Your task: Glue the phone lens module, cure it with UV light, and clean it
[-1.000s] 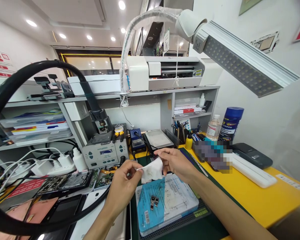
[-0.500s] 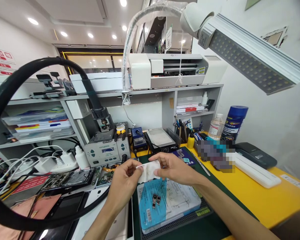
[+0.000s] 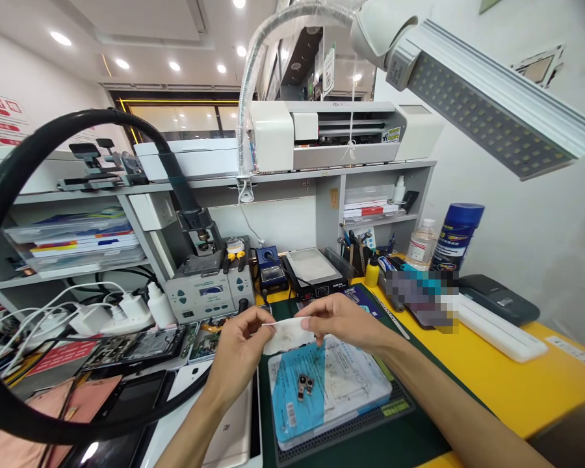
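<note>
Both hands hold a small white wipe [image 3: 287, 334] stretched between them above the bench. My left hand [image 3: 238, 354] pinches its left edge with thumb and forefinger. My right hand [image 3: 344, 322] pinches its right edge. Directly below lies a blue and white packet [image 3: 329, 383] with two small dark camera modules [image 3: 305, 385] resting on it. The packet sits on a dark green work mat [image 3: 394, 442].
A grey soldering station [image 3: 207, 296] and a hot plate [image 3: 314, 270] stand behind the hands. Opened phones and circuit boards [image 3: 141, 348] lie at left, inside a large black ring-lamp arm [image 3: 39, 416]. A blue can [image 3: 455, 237], a bottle and a white LED lamp [image 3: 487, 97] are at right.
The wipe went from hanging crumpled to being pulled flatter and more level between both hands. The hands sank slightly toward the packet and stayed pinched on it.
</note>
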Available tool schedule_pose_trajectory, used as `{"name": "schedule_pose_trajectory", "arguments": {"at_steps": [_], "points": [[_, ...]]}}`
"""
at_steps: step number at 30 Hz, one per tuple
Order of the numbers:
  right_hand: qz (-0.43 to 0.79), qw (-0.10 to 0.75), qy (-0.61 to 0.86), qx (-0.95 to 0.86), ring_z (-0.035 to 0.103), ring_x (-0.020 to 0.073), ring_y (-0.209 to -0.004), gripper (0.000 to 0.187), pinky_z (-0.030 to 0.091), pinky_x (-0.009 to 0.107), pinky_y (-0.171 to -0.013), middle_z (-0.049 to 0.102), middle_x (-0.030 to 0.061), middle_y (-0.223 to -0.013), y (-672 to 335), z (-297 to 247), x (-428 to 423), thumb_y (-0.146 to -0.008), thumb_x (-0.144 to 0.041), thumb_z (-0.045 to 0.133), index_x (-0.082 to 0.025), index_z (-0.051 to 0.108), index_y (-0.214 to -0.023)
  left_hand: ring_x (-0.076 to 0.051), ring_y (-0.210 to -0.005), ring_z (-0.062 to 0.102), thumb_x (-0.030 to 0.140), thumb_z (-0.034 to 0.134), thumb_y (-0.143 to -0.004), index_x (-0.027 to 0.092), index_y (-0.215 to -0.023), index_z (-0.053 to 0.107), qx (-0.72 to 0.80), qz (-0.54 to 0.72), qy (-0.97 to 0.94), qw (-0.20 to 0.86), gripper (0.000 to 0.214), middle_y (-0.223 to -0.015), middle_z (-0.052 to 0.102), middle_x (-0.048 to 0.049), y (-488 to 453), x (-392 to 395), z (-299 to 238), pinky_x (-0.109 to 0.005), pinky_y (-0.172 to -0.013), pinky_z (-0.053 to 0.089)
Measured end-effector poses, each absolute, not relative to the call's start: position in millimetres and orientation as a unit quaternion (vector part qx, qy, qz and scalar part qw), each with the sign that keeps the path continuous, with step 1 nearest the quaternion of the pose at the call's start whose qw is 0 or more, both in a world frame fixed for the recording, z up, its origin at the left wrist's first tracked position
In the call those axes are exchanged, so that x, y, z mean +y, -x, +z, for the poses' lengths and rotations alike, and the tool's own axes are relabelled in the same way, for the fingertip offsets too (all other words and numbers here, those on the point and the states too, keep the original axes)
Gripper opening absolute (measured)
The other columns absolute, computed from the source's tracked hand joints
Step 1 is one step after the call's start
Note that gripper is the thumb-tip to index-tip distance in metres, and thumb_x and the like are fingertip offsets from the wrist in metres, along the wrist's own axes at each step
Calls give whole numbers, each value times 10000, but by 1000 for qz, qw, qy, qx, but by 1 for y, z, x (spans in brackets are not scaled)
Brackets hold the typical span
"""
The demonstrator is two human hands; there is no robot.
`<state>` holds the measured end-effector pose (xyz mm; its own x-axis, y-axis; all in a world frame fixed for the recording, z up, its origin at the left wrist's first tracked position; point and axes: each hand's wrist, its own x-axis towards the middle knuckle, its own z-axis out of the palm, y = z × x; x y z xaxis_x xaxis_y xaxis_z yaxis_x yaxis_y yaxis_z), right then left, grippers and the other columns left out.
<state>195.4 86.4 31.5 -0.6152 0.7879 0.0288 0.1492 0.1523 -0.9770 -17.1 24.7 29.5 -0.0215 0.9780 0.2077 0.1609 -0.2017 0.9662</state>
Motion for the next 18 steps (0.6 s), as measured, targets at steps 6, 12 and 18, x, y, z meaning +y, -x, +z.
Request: {"name": "schedule_pose_trajectory", "arguments": {"at_steps": [6,12,18], "points": [[559,267,335,-710,613,135,-631,389,515,293,-641,709,63,-838,-197,36,84,-816,-485,748,-146,791,-1001,-64,-446,332,279,583,-721,177,-645,609,489,520,-561,420,130,-548,519,46,17,25,32,-204,-430,239],[553,274,335,-712,607,130,-598,338,502,286,-603,704,49,-797,-194,36,83,-801,-454,768,-135,797,-908,-58,-473,372,255,593,-679,172,-635,620,465,526,-558,443,97,-693,662,6,17,24,32,-193,-418,239],[578,296,335,-683,594,126,-635,289,491,259,-594,691,34,-766,-196,35,85,-740,-395,833,-129,775,-837,-37,-412,279,251,588,-682,178,-645,574,472,532,-512,482,84,-537,512,64,21,28,24,-185,-395,170]]}}
